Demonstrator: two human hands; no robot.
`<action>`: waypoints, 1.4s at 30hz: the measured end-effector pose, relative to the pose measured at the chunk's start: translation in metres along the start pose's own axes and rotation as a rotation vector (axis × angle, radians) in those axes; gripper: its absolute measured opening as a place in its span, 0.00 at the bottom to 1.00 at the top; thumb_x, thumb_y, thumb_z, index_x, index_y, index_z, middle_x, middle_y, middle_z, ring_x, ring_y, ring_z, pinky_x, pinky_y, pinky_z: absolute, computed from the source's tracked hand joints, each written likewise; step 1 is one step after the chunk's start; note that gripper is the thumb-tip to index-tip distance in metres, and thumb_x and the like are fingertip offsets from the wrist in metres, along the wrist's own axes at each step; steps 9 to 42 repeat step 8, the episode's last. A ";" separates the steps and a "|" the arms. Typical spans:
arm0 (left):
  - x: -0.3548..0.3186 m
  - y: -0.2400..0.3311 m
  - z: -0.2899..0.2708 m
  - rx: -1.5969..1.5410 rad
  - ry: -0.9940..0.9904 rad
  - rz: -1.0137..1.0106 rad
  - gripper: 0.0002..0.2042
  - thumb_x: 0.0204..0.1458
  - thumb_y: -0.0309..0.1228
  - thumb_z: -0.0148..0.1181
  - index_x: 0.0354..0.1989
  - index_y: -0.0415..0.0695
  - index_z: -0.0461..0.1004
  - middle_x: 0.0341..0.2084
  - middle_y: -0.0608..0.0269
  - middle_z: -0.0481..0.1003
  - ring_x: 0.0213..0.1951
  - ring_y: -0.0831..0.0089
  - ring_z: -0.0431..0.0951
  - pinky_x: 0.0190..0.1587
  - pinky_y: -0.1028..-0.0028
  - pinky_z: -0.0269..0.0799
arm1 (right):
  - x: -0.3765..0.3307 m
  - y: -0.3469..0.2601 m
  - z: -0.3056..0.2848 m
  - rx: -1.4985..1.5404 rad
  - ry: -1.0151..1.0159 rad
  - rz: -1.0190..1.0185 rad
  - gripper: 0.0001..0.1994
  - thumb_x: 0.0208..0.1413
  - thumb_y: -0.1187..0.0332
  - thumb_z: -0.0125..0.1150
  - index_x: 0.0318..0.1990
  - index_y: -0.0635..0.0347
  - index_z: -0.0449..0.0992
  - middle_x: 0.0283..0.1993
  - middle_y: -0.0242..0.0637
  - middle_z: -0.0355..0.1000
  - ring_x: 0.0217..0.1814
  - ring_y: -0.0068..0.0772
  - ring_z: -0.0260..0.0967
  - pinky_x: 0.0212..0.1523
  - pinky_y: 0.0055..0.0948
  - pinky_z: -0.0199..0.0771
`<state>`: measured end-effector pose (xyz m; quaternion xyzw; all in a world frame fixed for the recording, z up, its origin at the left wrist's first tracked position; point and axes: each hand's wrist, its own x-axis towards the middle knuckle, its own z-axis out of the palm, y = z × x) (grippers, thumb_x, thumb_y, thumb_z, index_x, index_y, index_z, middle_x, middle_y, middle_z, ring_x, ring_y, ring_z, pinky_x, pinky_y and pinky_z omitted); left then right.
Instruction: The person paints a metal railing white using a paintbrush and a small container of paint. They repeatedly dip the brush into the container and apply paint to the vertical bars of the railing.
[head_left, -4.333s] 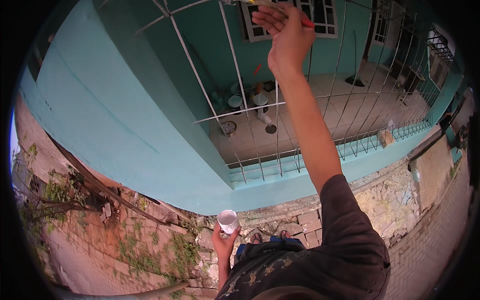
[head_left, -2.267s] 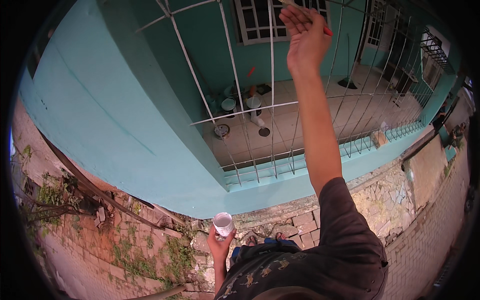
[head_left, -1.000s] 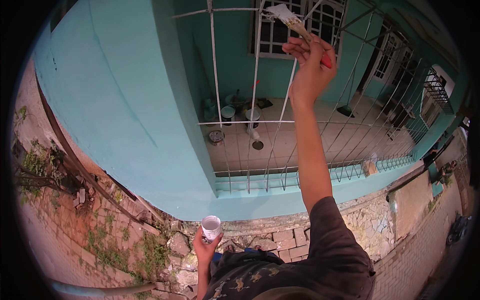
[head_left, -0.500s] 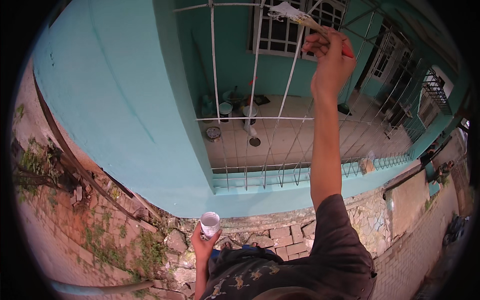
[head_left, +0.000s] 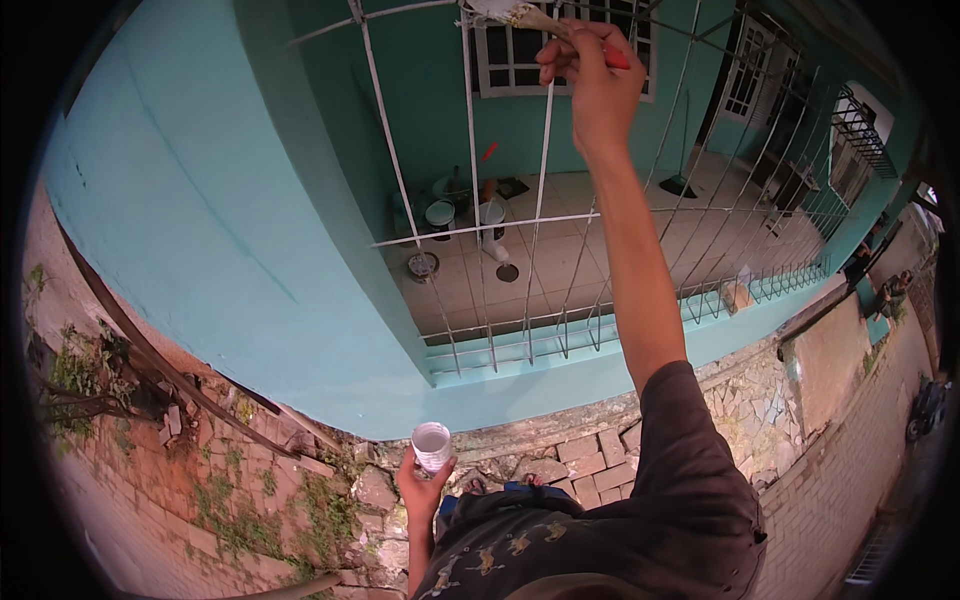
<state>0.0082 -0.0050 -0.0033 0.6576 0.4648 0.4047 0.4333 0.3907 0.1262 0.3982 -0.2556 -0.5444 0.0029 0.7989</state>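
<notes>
My right hand [head_left: 603, 85] is raised at the top of the view, closed round a paintbrush [head_left: 543, 22] with a red-ended handle. White paint coats the bristles, which point left and lie by the upper bars of a metal window grille [head_left: 470, 130]. Some of the bristle end is cut off by the upper edge. Low in front of my body, my left hand [head_left: 424, 487] grips a small white paint cup [head_left: 431, 447] with its mouth upward. Pale paint seems to be inside. Several grille bars near the brush are white, while others farther right look darker.
A turquoise wall [head_left: 190, 200] fills the left side. Behind the grille, paint buckets [head_left: 440, 216] and an open can [head_left: 422, 265] stand on a tiled floor [head_left: 560, 270]. A dustpan [head_left: 678, 187] lies farther back. Uneven stones [head_left: 375, 488] surround my feet.
My right hand and the brush have shifted left along the grille, with the bristles now at the upper edge. The view has turned slightly; the cup stays in my left hand.
</notes>
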 end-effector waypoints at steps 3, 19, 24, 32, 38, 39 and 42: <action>-0.001 0.003 0.001 -0.048 0.005 -0.028 0.24 0.45 0.30 0.77 0.52 0.37 0.77 0.40 0.60 0.82 0.41 0.73 0.80 0.47 0.70 0.74 | -0.013 -0.012 -0.002 -0.126 0.016 -0.053 0.10 0.68 0.69 0.54 0.45 0.69 0.75 0.31 0.48 0.79 0.27 0.35 0.76 0.32 0.31 0.78; 0.001 0.001 0.000 -0.020 -0.018 -0.010 0.25 0.46 0.30 0.77 0.53 0.38 0.77 0.41 0.58 0.82 0.44 0.72 0.80 0.51 0.70 0.73 | 0.001 0.021 -0.002 -0.037 -0.053 -0.126 0.12 0.69 0.66 0.57 0.49 0.69 0.73 0.34 0.50 0.80 0.30 0.37 0.79 0.37 0.31 0.81; 0.001 0.001 0.000 -0.020 -0.018 -0.010 0.25 0.46 0.30 0.77 0.53 0.38 0.77 0.41 0.58 0.82 0.44 0.72 0.80 0.51 0.70 0.73 | 0.001 0.021 -0.002 -0.037 -0.053 -0.126 0.12 0.69 0.66 0.57 0.49 0.69 0.73 0.34 0.50 0.80 0.30 0.37 0.79 0.37 0.31 0.81; 0.001 0.001 0.000 -0.020 -0.018 -0.010 0.25 0.46 0.30 0.77 0.53 0.38 0.77 0.41 0.58 0.82 0.44 0.72 0.80 0.51 0.70 0.73 | 0.001 0.021 -0.002 -0.037 -0.053 -0.126 0.12 0.69 0.66 0.57 0.49 0.69 0.73 0.34 0.50 0.80 0.30 0.37 0.79 0.37 0.31 0.81; 0.001 0.001 0.000 -0.020 -0.018 -0.010 0.25 0.46 0.30 0.77 0.53 0.38 0.77 0.41 0.58 0.82 0.44 0.72 0.80 0.51 0.70 0.73 | 0.001 0.021 -0.002 -0.037 -0.053 -0.126 0.12 0.69 0.66 0.57 0.49 0.69 0.73 0.34 0.50 0.80 0.30 0.37 0.79 0.37 0.31 0.81; 0.001 0.001 0.000 -0.020 -0.018 -0.010 0.25 0.46 0.30 0.77 0.53 0.38 0.77 0.41 0.58 0.82 0.44 0.72 0.80 0.51 0.70 0.73 | 0.001 0.021 -0.002 -0.037 -0.053 -0.126 0.12 0.69 0.66 0.57 0.49 0.69 0.73 0.34 0.50 0.80 0.30 0.37 0.79 0.37 0.31 0.81; 0.001 0.001 0.000 -0.020 -0.018 -0.010 0.25 0.46 0.30 0.77 0.53 0.38 0.77 0.41 0.58 0.82 0.44 0.72 0.80 0.51 0.70 0.73 | 0.001 0.021 -0.002 -0.037 -0.053 -0.126 0.12 0.69 0.66 0.57 0.49 0.69 0.73 0.34 0.50 0.80 0.30 0.37 0.79 0.37 0.31 0.81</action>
